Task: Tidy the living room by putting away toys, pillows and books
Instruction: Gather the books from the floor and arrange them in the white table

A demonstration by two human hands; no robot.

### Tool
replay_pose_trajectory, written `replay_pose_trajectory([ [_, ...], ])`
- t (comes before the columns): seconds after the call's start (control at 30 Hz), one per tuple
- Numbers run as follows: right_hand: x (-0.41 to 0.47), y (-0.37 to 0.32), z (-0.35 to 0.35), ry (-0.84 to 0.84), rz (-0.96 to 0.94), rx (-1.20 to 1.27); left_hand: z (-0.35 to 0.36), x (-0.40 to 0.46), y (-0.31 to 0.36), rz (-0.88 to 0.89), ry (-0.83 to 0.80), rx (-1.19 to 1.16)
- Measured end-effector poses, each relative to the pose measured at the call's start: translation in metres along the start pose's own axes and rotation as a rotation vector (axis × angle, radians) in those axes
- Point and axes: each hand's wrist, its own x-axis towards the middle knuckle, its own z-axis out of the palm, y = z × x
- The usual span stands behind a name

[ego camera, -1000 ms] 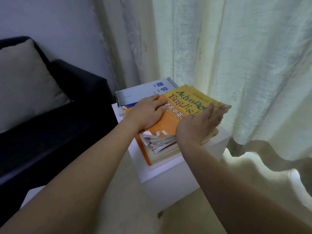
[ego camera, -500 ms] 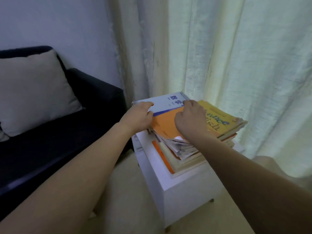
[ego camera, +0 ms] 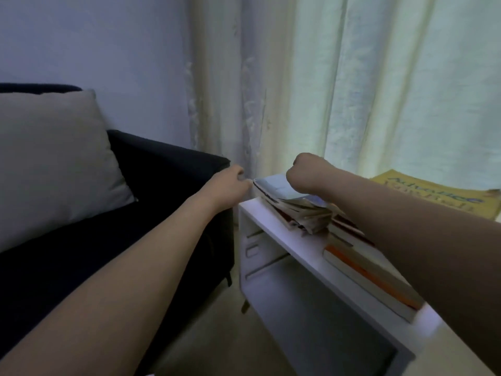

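Note:
A stack of books lies on a white side table by the curtain. On top at the far left is a pale blue-white book. My left hand grips that book's left edge. My right hand is curled over its far side, fingers hidden behind the wrist. A yellow book shows past my right forearm, and an orange-edged book lies lowest near the table's front. A beige pillow leans in the corner of a dark sofa.
A cream curtain hangs right behind the table. The table has open shelves on its near side. The sofa arm stands just left of the table, with a narrow strip of beige floor between.
Both hands moved from pressing the top of the stack to the far-left pale book. The view dropped lower and nearer, now showing the table's open shelves.

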Motion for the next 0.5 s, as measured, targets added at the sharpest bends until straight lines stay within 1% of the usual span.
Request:
replay_pose_trajectory([
  [0.13,0.005,-0.002,0.035,-0.026,0.037,-0.176,0.014,0.035,-0.014,0.022,-0.072,-0.067],
  [0.27,0.003,0.004,0.064,-0.068,0.01,-0.435,0.029,0.071,0.001,0.093,-0.103,-0.037],
  [0.33,0.001,0.005,0.074,-0.069,-0.003,-0.52,0.039,0.087,0.007,0.093,-0.16,0.034],
  [0.4,0.001,0.007,0.081,-0.038,-0.016,-0.552,0.052,0.102,0.009,0.091,-0.217,0.152],
  [0.5,-0.001,0.011,0.093,-0.004,-0.018,-0.582,0.062,0.116,0.015,0.093,-0.214,0.266],
])
